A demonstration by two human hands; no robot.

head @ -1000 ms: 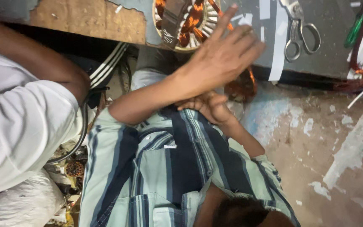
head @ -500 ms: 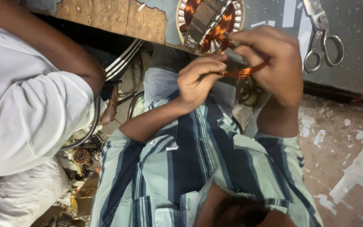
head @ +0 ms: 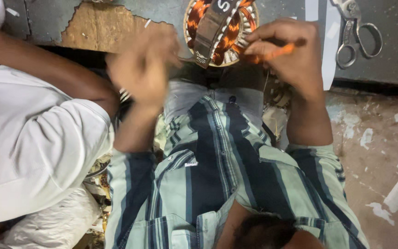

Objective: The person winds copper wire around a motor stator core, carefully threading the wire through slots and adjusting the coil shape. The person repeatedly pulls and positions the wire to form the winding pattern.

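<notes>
Steel scissors (head: 356,30) lie right of stator (head: 221,31); white-sleeved arm (head: 38,76) crowds left.

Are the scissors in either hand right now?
No, the scissors lie on the grey bench, apart from the right hand and the left hand.

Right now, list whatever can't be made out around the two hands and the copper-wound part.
- Left hand: motion blur in the head view; its grip is unreadable.
- Copper-wound stator: its top is cut by the frame edge and a grey band crosses it.
- Orange strand in the right hand: the fingers hide where it ends.
- Scissors: tips cut by the top edge.
</notes>
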